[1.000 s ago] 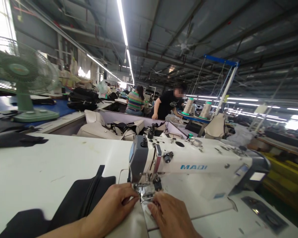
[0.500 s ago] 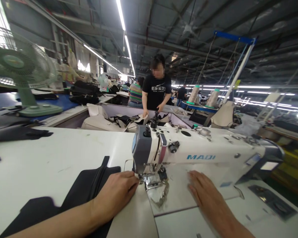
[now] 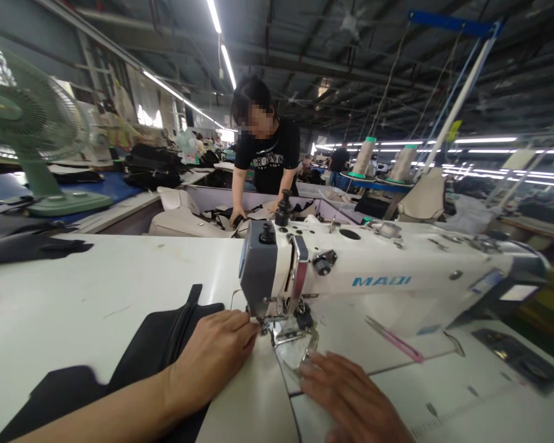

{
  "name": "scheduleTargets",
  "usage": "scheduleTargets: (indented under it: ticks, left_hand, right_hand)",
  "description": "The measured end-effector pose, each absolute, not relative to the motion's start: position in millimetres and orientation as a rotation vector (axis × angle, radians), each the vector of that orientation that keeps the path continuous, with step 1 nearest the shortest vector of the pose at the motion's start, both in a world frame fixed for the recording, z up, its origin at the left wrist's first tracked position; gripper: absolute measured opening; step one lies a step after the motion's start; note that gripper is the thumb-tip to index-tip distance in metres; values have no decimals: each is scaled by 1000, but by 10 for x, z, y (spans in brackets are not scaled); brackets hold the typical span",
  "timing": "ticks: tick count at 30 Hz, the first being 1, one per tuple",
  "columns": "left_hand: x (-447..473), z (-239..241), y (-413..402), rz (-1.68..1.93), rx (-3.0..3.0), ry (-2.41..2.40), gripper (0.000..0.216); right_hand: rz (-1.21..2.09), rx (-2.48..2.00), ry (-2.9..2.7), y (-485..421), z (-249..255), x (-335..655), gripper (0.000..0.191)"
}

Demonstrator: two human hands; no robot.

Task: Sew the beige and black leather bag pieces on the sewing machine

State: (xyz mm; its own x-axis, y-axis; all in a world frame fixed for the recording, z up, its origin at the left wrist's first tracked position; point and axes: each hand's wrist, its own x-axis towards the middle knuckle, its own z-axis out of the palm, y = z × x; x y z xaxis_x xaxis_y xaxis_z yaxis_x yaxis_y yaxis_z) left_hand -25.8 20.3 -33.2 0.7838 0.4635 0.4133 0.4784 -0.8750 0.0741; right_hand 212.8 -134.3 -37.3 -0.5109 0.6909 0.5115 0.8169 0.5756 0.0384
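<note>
My left hand (image 3: 215, 347) is closed beside the presser foot of a white sewing machine (image 3: 378, 264), its fingertips pinching the edge of a beige leather-like piece (image 3: 249, 400). That piece runs from the needle area toward me. A black padded piece (image 3: 145, 344) with a raised strip lies under and left of my left wrist. My right hand (image 3: 346, 394) holds nothing that I can see; its fingers are stretched out, low over the machine bed, the tips at a curved metal guide (image 3: 310, 351). The needle is hard to make out.
Pink-handled tweezers (image 3: 399, 344) lie on the bed under the machine arm. Behind the white table (image 3: 133, 280), a co-worker (image 3: 268, 147) leans over a bin with beige and black pieces (image 3: 184, 218). A green fan (image 3: 37, 129) stands left, thread cones (image 3: 364, 157) at right.
My right hand has come left and nearer to me, from under the machine arm to the metal guide, uncovering the tweezers. My left hand stays put. The co-worker bends lower, further left.
</note>
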Motion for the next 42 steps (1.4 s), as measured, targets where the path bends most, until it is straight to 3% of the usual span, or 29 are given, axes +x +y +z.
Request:
scheduleTargets:
  ticks: [2,4,9,17,20,24,32,36,42]
  left_hand:
    - [-251,-321,196,-621,-2941,-798,18]
    - [-245,-321,189,-596,-2933,-803,17]
    - [-245,-356,192,-602,-2899,-777,18]
    - [-235,-407,237,-662,-2946,-787,24]
    - [-224,-414,248,-689,-2983,-818,26]
    - [-213,-401,247,-669,-3011,-874,25]
    - [-187,-371,254,-624,-3008,-883,15]
    - [-249,-362,245,-691,-2952,-717,14]
    - [-292,-354,245,-953,-3133,-398,24]
  right_hand:
    - [-572,-1144,-2427,-1165,-333,2038,48]
    - [-558,-1108,-2427,-1055,-337,1949,48]
    - [-179,-1090,-2207,-1088,-295,1898,40]
    - [364,-1741,-1715,-645,-210,1850,7]
    - [415,-1814,-1633,-462,-213,1754,16]
    - [456,-1717,-1567,-385,-294,1666,8]
    - [414,-1678,-1460,-278,-533,1633,8]
    - [616,-1538,-1524,-280,-438,1686,5]
    - [707,-1669,-1636,-603,-125,1703,11]
